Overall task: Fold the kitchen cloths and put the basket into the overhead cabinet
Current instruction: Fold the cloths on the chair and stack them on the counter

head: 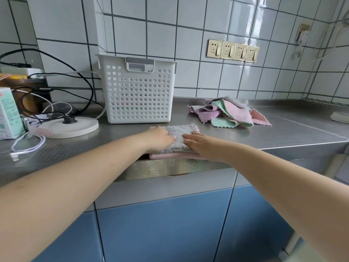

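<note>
Two hands, left hand (158,138) and right hand (200,143), press one folded cloth (180,133).

No text was legible; print on the carton (8,112) at nine o'clock was too blurred to read.

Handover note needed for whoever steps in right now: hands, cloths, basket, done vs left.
Left hand: flat on the grey folded cloth, pressing its left side.
Right hand: flat on the same cloth's right side.
That cloth tops a small stack at the counter's front edge; a pink cloth shows beneath.
Unfolded pile of pink, green and lilac cloths lies to the right, further back.
White basket stands upright on the counter behind the stack.
Done: at least two cloths folded.
Left: fold the pile; then put the basket into the overhead cabinet, which is out of view.
</note>
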Action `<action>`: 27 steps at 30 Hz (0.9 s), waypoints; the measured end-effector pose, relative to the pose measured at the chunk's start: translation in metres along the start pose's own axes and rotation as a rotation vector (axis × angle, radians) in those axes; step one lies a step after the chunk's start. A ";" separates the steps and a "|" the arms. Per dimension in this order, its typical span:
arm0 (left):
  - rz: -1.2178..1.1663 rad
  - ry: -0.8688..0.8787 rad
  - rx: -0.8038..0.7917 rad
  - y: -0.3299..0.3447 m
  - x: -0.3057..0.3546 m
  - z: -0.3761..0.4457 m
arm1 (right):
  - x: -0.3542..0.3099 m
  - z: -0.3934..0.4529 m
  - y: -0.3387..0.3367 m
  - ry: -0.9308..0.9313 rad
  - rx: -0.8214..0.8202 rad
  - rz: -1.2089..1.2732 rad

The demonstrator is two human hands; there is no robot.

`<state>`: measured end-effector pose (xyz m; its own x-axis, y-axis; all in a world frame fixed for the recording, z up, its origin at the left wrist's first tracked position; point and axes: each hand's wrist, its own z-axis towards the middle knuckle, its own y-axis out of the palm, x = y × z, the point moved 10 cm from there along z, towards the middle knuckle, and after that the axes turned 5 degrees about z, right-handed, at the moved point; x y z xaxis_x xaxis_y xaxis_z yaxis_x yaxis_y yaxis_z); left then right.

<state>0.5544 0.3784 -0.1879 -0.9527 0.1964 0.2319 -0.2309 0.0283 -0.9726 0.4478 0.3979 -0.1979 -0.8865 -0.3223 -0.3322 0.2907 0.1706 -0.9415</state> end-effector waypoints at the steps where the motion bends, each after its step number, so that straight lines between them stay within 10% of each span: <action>1: 0.000 -0.004 -0.020 0.003 -0.003 0.001 | 0.004 0.001 0.000 0.025 0.005 0.010; 14: -0.116 0.101 0.148 -0.042 0.027 -0.021 | 0.101 -0.089 -0.041 0.109 0.532 0.844; 27: -0.267 0.540 0.059 0.035 0.218 -0.082 | 0.180 -0.250 0.006 0.356 0.551 0.878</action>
<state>0.3546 0.5024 -0.1733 -0.6291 0.6601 0.4105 -0.4732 0.0937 -0.8760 0.2001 0.5734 -0.2485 -0.3194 0.0104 -0.9476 0.9145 -0.2588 -0.3110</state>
